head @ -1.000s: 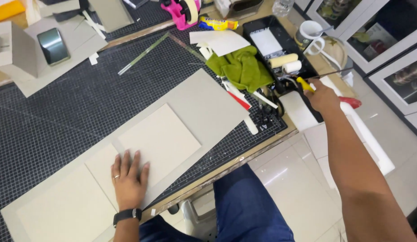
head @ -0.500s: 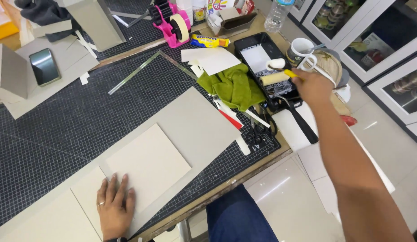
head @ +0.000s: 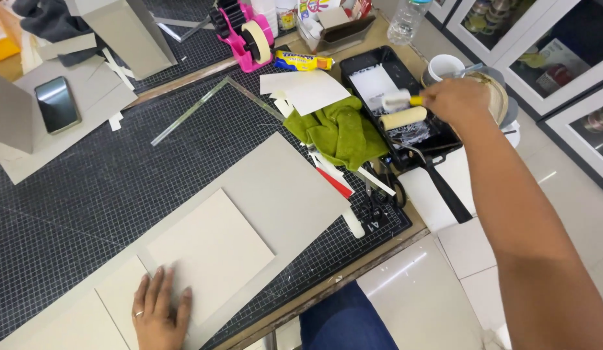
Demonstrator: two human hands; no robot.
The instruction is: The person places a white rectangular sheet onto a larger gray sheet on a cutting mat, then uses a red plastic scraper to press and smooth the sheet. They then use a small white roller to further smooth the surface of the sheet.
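Black gridded mat (head: 87,194) on a wooden bench, pale floor tiles off to the right, framed pictures leaning past that. Pretty cluttered up top: pink tape dispenser (head: 240,32), phone (head: 57,104) on a grey offcut, clear ruler (head: 188,111), green cloth (head: 340,129) bunched just beside a black tray (head: 379,71). Right hand (head: 460,100) out over the tray's far end, fingers curled tight round the yellow handle of a small roller (head: 397,100), white head hanging above the tray floor, right next to a fat roller (head: 403,118) lying in there. Can't tell if the small one is actually touching the white stuff in the tray. Left hand (head: 160,311) flat at the near edge, fingers a little spread, pressing down the near corner of a cream sheet (head: 210,253) lying on a big grey board (head: 275,188). Sheet looking smooth and matte, sitting skewed to the mat grid like the board, no curl at the visible corners. Risk-wise, guessing here: a loaded head dripping onto the cloth or the paper scraps on any trip back across. Also only one corner pinned, so a slight nudge from that left palm probably enough to skew the sheet on the board. Cup (head: 444,65) just behind the right wrist too, easy to knock.
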